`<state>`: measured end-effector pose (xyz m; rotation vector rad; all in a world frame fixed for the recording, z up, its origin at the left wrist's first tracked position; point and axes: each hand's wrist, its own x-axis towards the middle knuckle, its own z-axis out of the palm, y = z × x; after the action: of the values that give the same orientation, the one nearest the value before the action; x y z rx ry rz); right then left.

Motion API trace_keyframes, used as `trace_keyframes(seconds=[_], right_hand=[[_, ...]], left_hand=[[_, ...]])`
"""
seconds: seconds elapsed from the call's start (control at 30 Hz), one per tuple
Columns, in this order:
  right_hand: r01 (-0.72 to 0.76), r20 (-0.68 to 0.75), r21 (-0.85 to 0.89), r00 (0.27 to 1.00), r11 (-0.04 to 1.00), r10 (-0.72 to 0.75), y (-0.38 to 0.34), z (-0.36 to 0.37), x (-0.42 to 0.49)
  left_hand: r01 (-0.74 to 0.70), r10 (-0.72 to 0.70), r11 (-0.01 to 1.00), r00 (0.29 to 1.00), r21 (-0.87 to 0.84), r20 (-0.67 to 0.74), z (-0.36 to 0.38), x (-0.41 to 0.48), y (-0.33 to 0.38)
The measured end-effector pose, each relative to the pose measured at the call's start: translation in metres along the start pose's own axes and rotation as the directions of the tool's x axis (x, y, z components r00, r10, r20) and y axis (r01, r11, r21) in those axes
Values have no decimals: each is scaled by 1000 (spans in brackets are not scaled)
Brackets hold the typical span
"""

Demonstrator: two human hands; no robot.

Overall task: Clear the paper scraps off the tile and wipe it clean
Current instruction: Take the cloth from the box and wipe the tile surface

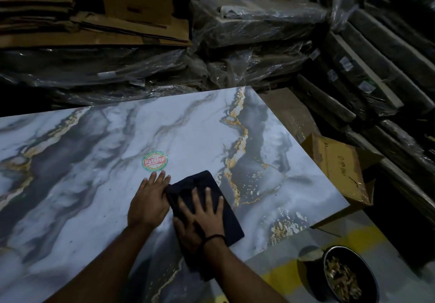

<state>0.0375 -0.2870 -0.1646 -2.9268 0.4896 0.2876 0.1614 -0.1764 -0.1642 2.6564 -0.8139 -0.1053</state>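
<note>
A large marble-patterned tile (pixel 94 161) with grey and gold veins fills the view. A round green and red sticker (pixel 155 162) sits near its middle. A dark folded cloth (pixel 213 185) lies on the tile just right of the sticker. My right hand (pixel 203 215) presses flat on the cloth with fingers spread. My left hand (pixel 148 199) lies flat on the tile, fingers straight, touching the cloth's left edge. A dark bowl (pixel 374 279) on the floor at lower right holds several paper scraps (pixel 341 276).
An open cardboard box (pixel 339 168) stands by the tile's right edge. Plastic-wrapped stacks (pixel 254 34) and flattened cartons (pixel 94 27) crowd the far side. The floor at lower right has a yellow stripe (pixel 282 272).
</note>
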Motion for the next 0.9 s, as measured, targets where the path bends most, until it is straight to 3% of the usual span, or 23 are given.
trace_keyframes(seconds=[0.1,0.23,0.37,0.43,0.57,0.67,0.77,0.9], right_hand=[[16,-7,-9,1000,1000,-16,32,-16,12],[-305,-13,31,952,952,305,101,-43,42],[-388,35,87,922,918,386,102,-50,66],[-322,14,77,947,944,322,73,-44,71],[-47,16,18,999,999,47,10,-32,61],[50,43,-8,998,999,-49,11,-33,60],[-90,-12,-5,996,996,89,57,-41,76],[-377,31,39,926,926,376,114,-61,98]], left_hand=[[-10,10,1000,1000,12,-7,0,0,0],[6,-6,1000,1000,6,-1,0,1,2],[19,-19,1000,1000,-5,2,1,0,2],[20,-20,1000,1000,-18,6,2,1,2],[9,-10,1000,1000,-21,-28,4,3,-2],[-1,1,1000,999,-6,-37,3,2,-2],[12,-12,1000,999,-5,-42,2,1,-1],[23,-23,1000,998,-8,-58,4,2,-3]])
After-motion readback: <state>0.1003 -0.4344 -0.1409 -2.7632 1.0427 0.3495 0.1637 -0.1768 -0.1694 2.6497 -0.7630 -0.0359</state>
